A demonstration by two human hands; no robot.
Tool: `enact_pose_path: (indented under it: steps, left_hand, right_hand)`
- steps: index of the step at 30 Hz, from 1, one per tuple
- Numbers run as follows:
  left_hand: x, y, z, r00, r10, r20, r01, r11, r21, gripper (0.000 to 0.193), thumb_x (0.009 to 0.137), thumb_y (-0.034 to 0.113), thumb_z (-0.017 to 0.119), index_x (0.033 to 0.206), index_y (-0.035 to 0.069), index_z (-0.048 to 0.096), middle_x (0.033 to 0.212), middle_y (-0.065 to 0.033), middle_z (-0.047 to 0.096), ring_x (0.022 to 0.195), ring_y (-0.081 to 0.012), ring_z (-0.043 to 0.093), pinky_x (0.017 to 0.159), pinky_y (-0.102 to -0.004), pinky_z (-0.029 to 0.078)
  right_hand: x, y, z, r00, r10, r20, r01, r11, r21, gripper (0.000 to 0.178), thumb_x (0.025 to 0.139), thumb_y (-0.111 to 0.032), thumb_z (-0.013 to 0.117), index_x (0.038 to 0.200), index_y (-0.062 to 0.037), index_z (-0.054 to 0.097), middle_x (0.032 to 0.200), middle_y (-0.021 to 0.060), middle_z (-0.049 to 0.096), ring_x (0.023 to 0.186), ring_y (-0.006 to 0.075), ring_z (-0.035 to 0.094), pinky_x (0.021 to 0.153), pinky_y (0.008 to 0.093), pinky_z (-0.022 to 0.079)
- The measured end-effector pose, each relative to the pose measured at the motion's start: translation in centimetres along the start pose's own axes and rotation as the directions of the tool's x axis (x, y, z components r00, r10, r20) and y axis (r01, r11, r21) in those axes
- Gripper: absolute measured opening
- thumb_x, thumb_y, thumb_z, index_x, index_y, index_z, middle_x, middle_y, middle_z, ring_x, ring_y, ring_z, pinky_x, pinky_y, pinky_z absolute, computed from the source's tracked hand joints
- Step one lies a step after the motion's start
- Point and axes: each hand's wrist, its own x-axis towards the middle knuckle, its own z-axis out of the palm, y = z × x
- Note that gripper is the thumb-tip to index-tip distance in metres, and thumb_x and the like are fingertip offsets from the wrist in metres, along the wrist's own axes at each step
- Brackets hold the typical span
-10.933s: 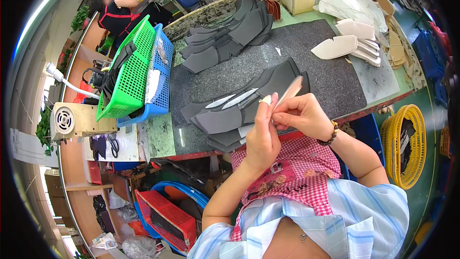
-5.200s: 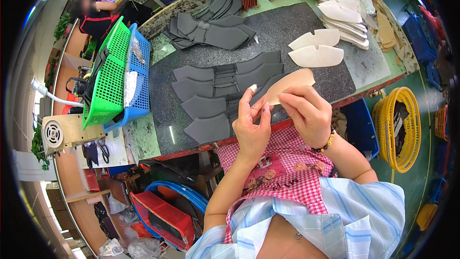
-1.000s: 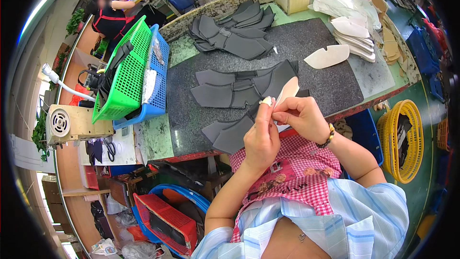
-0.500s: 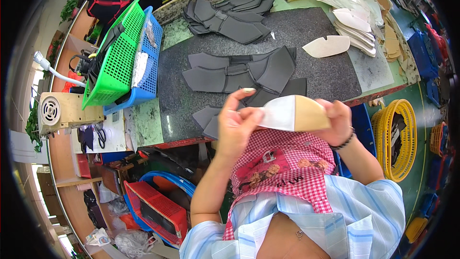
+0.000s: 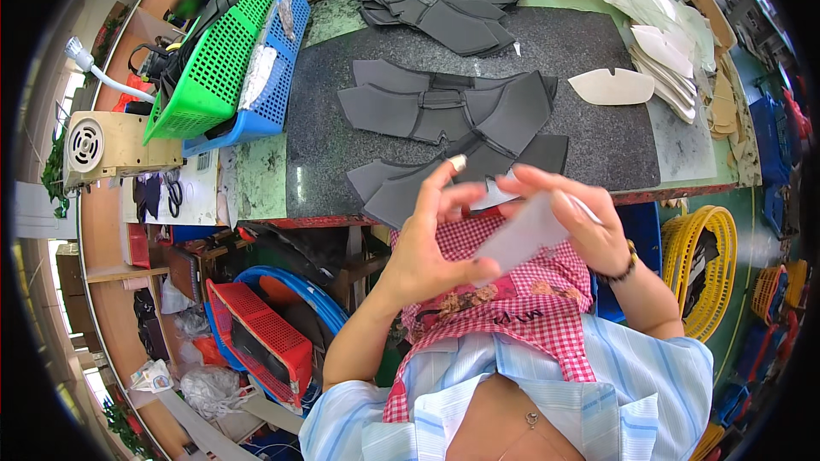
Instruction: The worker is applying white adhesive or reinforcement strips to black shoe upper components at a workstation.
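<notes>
A thin white curved piece (image 5: pixel 531 229), smeared by motion, is bent between my two hands above the apron. My right hand (image 5: pixel 589 224) is closed on its right end, thumb in front and fingers behind. My left hand (image 5: pixel 430 246) has its thumb against the lower left end and its fingers spread around the far side. A small white part (image 5: pixel 494 195) shows between the fingertips; I cannot tell whether it belongs to the same piece. Just beyond the hands, dark grey joined panels (image 5: pixel 444 111) lie on the black speckled work surface (image 5: pixel 589 141).
A lone white curved piece (image 5: pixel 612 86) lies near a white stack (image 5: pixel 664 68) at the right. More dark panels (image 5: pixel 431 13) are piled at the back. Green (image 5: pixel 209 68) and blue baskets (image 5: pixel 278 77) stand at the left; a yellow basket (image 5: pixel 726 260) sits on the floor.
The white and tan piece, held out flat before, is now tilted and bent, with no tan side showing. My right hand has turned inward, closer to the left. The view has shifted.
</notes>
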Motion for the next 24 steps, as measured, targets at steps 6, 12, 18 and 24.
enact_pose_path:
  steps: [6,12,18,24]
  left_hand:
    - [2.4,-4.2,-2.3,0.922,-0.335,-0.192,0.313,0.940,-0.139,0.056,0.083,-0.003,0.068,0.128,0.007,0.037,0.081,-0.0067,0.065,0.073,-0.0093,0.062,0.065,-0.0217,0.048]
    - [3.5,-6.8,-3.2,0.896,-0.419,-0.145,0.415,0.908,-0.058,0.052,0.083,0.000,0.068,0.126,0.006,0.039,0.081,-0.0077,0.066,0.073,-0.0090,0.062,0.062,-0.0218,0.049]
    - [4.3,-6.2,-2.5,0.892,-0.396,-0.217,0.449,0.831,0.328,0.048,0.077,0.005,0.072,0.118,0.006,0.048,0.070,-0.0071,0.066,0.064,-0.0085,0.061,0.058,-0.0238,0.047]
    - [6.7,-2.0,-4.3,0.961,-0.271,-0.056,0.155,0.358,0.921,0.055,0.073,0.019,0.077,0.120,0.009,0.050,0.067,-0.0143,0.066,0.060,-0.0310,0.065,0.059,-0.0414,0.051]
  right_hand:
    - [9.0,2.7,-3.6,0.856,-0.498,0.138,0.333,0.329,-0.884,0.041,0.094,-0.014,0.052,0.135,-0.0121,0.051,0.135,0.0202,0.047,0.113,0.0370,0.055,0.097,0.0395,0.045]
    - [10.4,5.7,-5.6,0.857,-0.482,0.180,0.312,0.209,-0.927,0.039,0.092,-0.015,0.055,0.131,-0.0146,0.054,0.130,0.0154,0.052,0.109,0.0335,0.052,0.093,0.0410,0.045]
    - [9.7,4.0,-3.1,0.783,-0.604,0.149,0.111,-0.100,-0.989,0.063,0.080,-0.017,0.067,0.138,-0.0083,0.044,0.139,0.0148,0.044,0.119,0.0338,0.047,0.099,0.0438,0.040]
    - [5.2,7.4,-0.6,0.929,-0.238,0.283,0.273,-0.077,-0.959,0.088,0.069,-0.054,0.071,0.142,-0.0146,0.040,0.148,0.0172,0.034,0.135,0.0450,0.029,0.111,0.0576,0.021]
